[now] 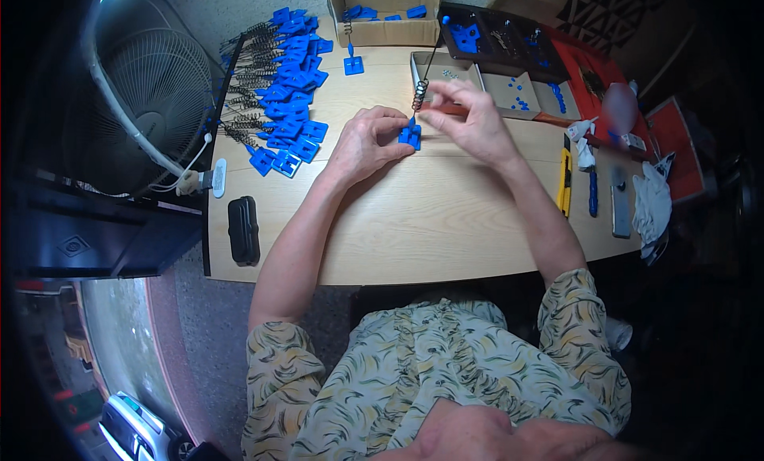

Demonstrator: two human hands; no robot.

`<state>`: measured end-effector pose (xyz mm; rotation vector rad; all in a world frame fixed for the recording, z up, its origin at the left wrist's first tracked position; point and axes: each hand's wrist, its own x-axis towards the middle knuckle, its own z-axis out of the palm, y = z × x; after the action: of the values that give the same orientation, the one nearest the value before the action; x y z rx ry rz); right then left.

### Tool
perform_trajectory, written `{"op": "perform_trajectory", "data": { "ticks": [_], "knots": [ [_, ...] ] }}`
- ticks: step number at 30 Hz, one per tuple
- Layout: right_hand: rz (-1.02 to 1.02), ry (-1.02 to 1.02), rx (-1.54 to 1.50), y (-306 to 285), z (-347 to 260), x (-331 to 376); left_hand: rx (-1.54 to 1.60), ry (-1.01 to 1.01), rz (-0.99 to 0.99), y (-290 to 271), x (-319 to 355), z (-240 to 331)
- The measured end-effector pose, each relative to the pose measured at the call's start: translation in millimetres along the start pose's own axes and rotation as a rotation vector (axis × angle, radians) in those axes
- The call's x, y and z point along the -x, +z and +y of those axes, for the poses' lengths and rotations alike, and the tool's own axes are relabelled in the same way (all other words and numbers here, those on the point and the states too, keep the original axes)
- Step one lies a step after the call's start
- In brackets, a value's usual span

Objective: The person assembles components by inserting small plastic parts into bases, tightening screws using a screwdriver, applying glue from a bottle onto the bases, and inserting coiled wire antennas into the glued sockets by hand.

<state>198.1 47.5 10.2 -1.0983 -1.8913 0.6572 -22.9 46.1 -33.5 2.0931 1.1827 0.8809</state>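
Note:
My left hand [368, 145] is closed on a square blue plastic piece [410, 136], its thumb and fingertips at the piece's left side, near the tabletop. From that piece rises a dark coil spring [419, 96] with a long, thin straight end tilting up and right. Just right of the coil is my right hand [473, 125], thumb and forefinger apart; whether a fingertip touches the wire is hard to see. Another blue piece with a spring [353, 65] lies farther back. At the left, a long pile of similar blue pieces [290, 103] has springs pointing left.
A cardboard box [384, 36] of blue parts stands at the back. Compartment trays [509, 115] hold small parts at right. Along the right lie a yellow cutter [565, 182], blue-handled tool [593, 194], phone [621, 210] and white glove [652, 210]. A black case [243, 230] and fan [151, 111] are left.

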Motion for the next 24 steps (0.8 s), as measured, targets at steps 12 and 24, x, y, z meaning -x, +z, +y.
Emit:
{"op": "perform_trajectory", "data": {
  "ticks": [12,24],
  "knots": [
    [-0.425,-0.064,-0.146,-40.1,-25.5,-47.1,-0.057,0.001,-0.027,0.7,-0.1,1.6],
    [-0.291,-0.089,-0.053,-26.9,-25.8,-41.9,-0.088,-0.013,-0.024,0.4,0.5,-0.1]
  ]
}}
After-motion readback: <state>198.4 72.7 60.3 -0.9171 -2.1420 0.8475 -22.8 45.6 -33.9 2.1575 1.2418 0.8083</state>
